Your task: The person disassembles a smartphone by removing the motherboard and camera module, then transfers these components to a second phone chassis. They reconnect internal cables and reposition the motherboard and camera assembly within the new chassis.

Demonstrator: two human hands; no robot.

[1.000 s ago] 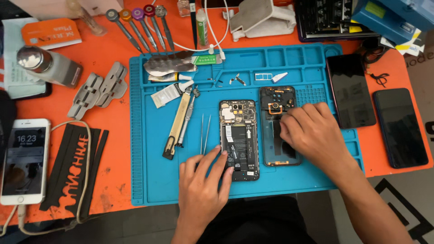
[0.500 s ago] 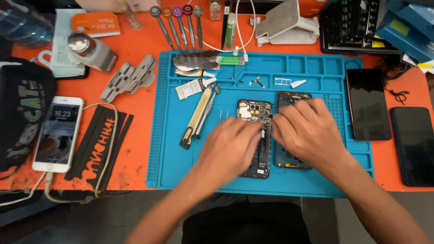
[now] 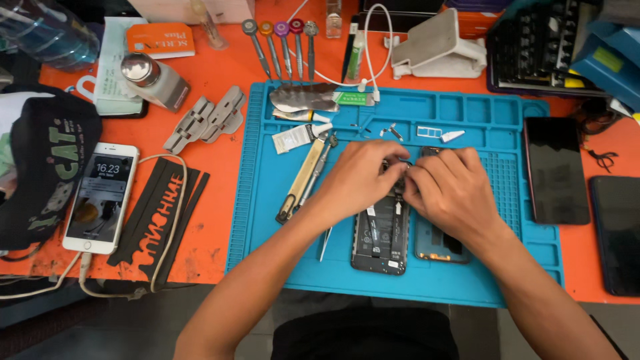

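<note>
Here, both hands meet over an opened phone (image 3: pixel 380 237) lying flat on a ribbed blue rubber mat (image 3: pixel 467 287), itself on the orange table (image 3: pixel 220 167). Left hand (image 3: pixel 357 180): fingers curled, grip pressed together at the phone's upper end; whether it pinches a part cannot be told. Right hand (image 3: pixel 453 193): fingertips bunched against the left's, same spot, contact hidden by knuckles. Phone interior shows dark battery and metal frame, hard rectangular edges. A second phone shell (image 3: pixel 437 250) lies just beside it, partly under the right hand. Tweezers (image 3: pixel 325 243), thin steel, poke out below the left wrist. A tan flat tool (image 3: pixel 301 180) lies slanted left of the hands. Mat has raised rim and moulded compartments along top; bare blue room near its bottom edge and left margin. Two glossy black slabs (image 3: pixel 557 170) rest right, well apart.
</note>
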